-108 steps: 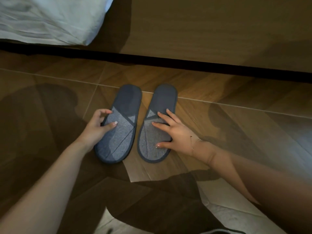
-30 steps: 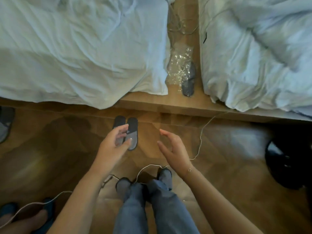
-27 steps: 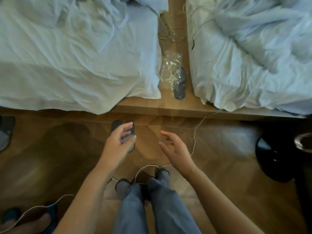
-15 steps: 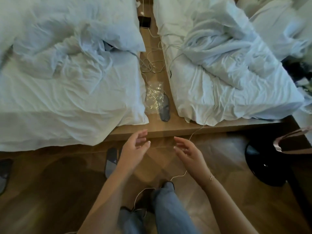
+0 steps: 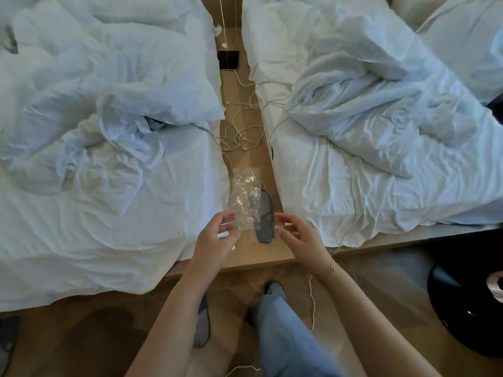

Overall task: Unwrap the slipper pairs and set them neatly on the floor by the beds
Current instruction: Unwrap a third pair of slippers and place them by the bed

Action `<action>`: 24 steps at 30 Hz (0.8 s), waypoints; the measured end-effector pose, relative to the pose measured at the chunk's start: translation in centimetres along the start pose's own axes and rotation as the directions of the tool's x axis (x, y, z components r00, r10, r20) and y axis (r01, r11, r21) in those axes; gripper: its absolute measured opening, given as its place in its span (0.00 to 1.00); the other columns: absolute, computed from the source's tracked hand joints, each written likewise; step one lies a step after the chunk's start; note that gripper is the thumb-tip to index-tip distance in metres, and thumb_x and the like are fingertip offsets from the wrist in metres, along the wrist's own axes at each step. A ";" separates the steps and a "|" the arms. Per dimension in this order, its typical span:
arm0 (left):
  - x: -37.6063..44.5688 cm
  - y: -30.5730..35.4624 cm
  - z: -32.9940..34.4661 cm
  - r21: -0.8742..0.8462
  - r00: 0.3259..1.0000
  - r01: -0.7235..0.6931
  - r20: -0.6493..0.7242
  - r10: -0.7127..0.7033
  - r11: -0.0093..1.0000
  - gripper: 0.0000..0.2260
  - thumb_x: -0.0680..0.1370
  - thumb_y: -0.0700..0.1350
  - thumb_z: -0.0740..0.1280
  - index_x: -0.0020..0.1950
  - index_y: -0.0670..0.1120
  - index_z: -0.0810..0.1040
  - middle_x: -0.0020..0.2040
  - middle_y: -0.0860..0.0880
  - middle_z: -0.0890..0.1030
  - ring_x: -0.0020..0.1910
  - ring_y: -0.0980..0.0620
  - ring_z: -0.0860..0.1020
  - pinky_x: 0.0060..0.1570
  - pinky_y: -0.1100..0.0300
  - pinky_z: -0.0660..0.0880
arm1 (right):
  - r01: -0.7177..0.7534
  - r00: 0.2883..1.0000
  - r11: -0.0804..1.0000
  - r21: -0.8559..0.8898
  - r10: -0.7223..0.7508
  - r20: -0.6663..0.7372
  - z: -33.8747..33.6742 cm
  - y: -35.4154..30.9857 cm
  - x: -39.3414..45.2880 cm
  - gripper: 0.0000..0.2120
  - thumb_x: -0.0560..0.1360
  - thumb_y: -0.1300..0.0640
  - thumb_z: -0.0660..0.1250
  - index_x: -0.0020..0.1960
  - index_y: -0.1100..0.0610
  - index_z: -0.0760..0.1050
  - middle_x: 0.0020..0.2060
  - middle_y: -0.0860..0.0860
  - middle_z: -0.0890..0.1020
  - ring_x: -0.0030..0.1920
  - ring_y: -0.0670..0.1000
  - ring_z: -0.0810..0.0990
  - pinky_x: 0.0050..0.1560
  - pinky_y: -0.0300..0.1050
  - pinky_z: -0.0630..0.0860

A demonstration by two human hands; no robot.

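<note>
At the far left edge of the frame, low down, part of a grey slipper [image 5: 6,346] lies on the wooden floor [image 5: 89,346]. Above it the left bed [image 5: 81,213], with rumpled white sheets, fills the left half of the picture. Lower centre, a second grey slipper [image 5: 202,326] on the floor shows partly from behind the left forearm. The left hand [image 5: 215,239] hangs over the wooden ledge [image 5: 246,148] between the beds, its grip released, fingers loosely curled and holding nothing. Just above it, in the middle of the frame, lies the crinkled clear plastic wrapper [image 5: 245,197], and a dark grey slipper [image 5: 263,219] juts from its right side (no brand or writing can be read on either). The right hand [image 5: 300,238], a thin bracelet at the wrist, is likewise released and empty, just right of that slipper. Higher on the ledge lie tangled white cables [image 5: 242,131] and a black phone [image 5: 228,59]. The right bed [image 5: 381,159] fills the right half; a black round base [image 5: 462,308] stands at lower right.
</note>
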State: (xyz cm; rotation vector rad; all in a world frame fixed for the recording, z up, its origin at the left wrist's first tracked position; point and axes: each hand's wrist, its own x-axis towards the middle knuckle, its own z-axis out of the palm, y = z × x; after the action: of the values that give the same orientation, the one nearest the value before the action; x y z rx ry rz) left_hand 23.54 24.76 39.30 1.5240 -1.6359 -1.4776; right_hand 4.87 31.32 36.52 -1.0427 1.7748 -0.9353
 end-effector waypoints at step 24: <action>27.2 -12.0 6.6 0.008 0.938 0.334 0.097 -0.333 0.943 0.12 0.78 0.41 0.66 0.57 0.56 0.75 0.56 0.57 0.78 0.56 0.58 0.76 0.50 0.68 0.72 | -0.352 0.906 0.877 -0.328 0.407 0.116 1.8 17.4 27.9 0.15 0.77 0.57 0.64 0.64 0.56 0.73 0.56 0.49 0.78 0.54 0.47 0.76 0.50 0.34 0.70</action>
State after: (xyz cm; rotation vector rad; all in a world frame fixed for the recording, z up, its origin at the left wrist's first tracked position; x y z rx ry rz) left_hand 15.05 5.01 17.73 1.8203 -1.4716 -1.7553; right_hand -6.32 12.06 12.27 -0.8784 1.9097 -0.3202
